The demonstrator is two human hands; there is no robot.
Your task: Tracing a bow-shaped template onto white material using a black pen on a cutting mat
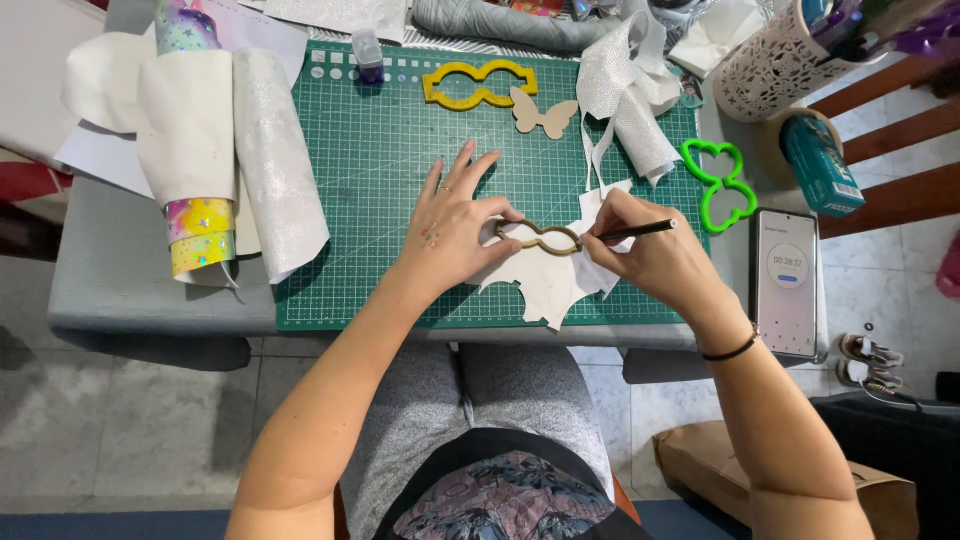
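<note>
On the bench's (130,300) left edge, rolls of white and glittery sheet (235,150) are lying parked half off the green cutting mat (370,200), likely stock kept within reach but out of the work zone; a rainbow star-print roll (200,235) is sitting under them. Mid-mat, left hand (450,230) is spreading flat, fingers fanned, thumb and forefinger pressing down on a tan bow-shaped template (550,238) — pinning it so it isn't sliding on the white sheet piece (545,285) underneath. Right hand (650,255) is closing in a writing grip on a dark pencil (640,231), tip sitting at the template's right edge, apparently tracing the outline. Hands are close together, one each side of the template. Further back, a yellow template (480,85) and a tan butterfly cutout (543,113) are lying spare, beside crumpled glitter strips (630,100). Right of the mat, a green template (722,182) is resting on the bench, then a phone (787,280) showing a timer, face up where it's readable.
</note>
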